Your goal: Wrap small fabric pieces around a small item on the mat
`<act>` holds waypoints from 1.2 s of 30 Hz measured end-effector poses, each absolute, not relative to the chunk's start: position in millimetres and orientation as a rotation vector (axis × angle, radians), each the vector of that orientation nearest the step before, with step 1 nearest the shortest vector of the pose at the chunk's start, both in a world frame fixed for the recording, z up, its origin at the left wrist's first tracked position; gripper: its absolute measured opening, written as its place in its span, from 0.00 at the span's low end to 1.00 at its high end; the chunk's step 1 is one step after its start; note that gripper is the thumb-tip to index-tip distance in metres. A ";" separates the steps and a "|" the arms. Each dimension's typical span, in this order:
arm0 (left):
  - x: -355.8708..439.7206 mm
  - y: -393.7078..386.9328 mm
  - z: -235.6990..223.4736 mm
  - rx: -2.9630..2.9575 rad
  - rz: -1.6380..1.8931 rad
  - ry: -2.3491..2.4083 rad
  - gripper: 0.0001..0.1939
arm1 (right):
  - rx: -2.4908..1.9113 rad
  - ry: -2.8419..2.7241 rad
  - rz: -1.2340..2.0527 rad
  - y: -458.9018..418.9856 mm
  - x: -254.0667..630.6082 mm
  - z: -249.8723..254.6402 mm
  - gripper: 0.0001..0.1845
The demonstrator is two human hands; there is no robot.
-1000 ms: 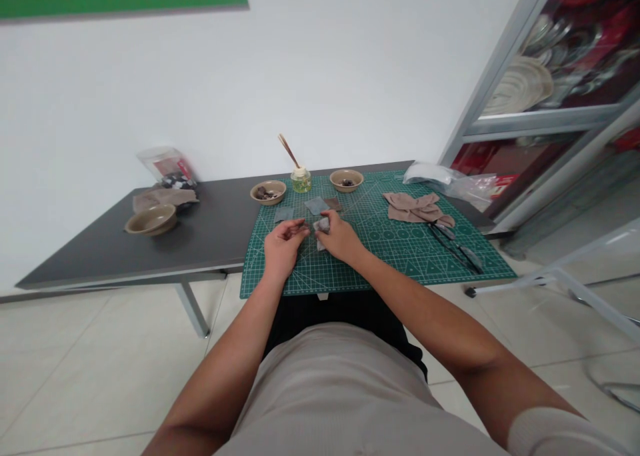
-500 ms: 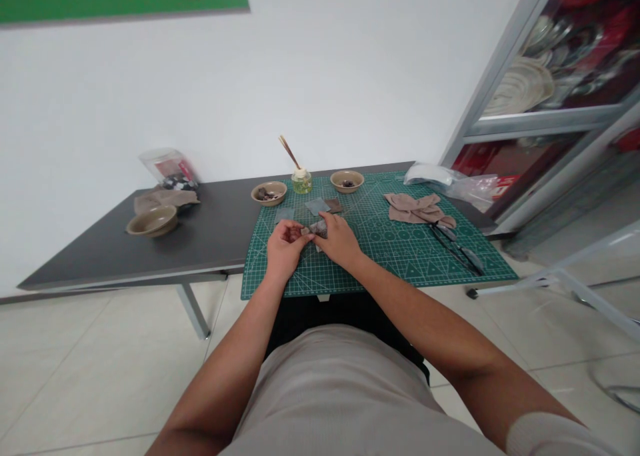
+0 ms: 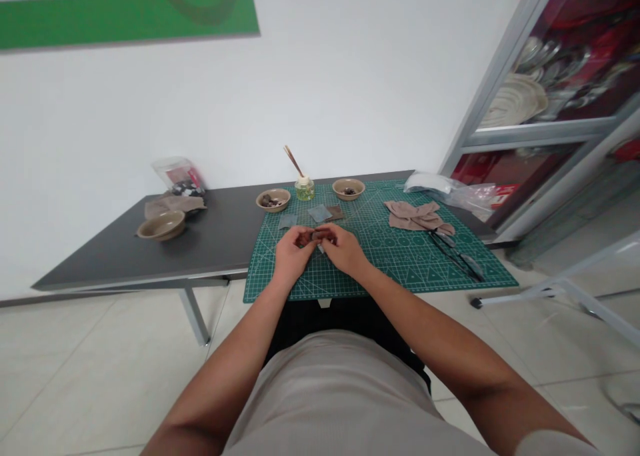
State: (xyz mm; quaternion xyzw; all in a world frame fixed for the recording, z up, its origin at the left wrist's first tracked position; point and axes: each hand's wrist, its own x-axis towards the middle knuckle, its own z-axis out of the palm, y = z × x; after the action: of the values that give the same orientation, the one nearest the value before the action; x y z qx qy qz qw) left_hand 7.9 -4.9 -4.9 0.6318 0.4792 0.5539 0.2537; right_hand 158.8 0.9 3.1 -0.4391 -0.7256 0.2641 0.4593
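Note:
Close together over the green cutting mat (image 3: 400, 263), my left hand (image 3: 294, 251) and my right hand (image 3: 344, 249) meet at the fingertips. Both are closed on a small dark piece (image 3: 316, 236) pinched between them. Fingers hide most of it, so its exact kind cannot be made out. Just beyond the hands lie thin grey-blue squares (image 3: 320, 213) and a brown square (image 3: 335, 213), which look like sandpaper. Another grey-blue square (image 3: 287, 221) lies just past my left hand.
Two tan bowls, a left one (image 3: 273, 201) and a right one (image 3: 349, 189), hold dark bits. Between them stands a reed diffuser (image 3: 304, 188). Rightward are a brown cloth (image 3: 415, 216), eyeglasses (image 3: 457, 256) and a plastic bag (image 3: 450, 189). Another bowl (image 3: 161, 226) and a clear tub (image 3: 180, 176) stand left.
My right hand's fingers have curled in toward my left fingertips. The greyish patterned piece seen under them earlier is now mostly hidden. The view has tilted slightly upward.

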 end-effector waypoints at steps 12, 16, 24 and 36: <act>13.1 -10.9 5.1 2.327 1.125 1.370 0.22 | -1.119 -1.563 0.788 7.5 181.9 2.9 0.13; 10.6 -10.4 0.6 2.518 0.852 1.344 0.13 | -1.181 -1.719 0.714 7.2 192.6 4.3 0.07; 8.2 -7.0 -1.7 2.516 0.861 1.385 0.14 | -1.252 -2.085 0.467 9.5 191.2 6.1 0.07; 6.6 -10.6 -0.6 2.488 0.836 1.525 0.14 | -1.139 -2.370 0.199 14.7 187.5 6.8 0.07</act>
State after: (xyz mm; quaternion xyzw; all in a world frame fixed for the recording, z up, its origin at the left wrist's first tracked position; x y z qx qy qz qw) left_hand 6.6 -10.6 -0.6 0.8184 0.5016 0.2751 0.0532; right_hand 187.5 14.7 6.8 -0.4183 -0.8703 0.0732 0.2496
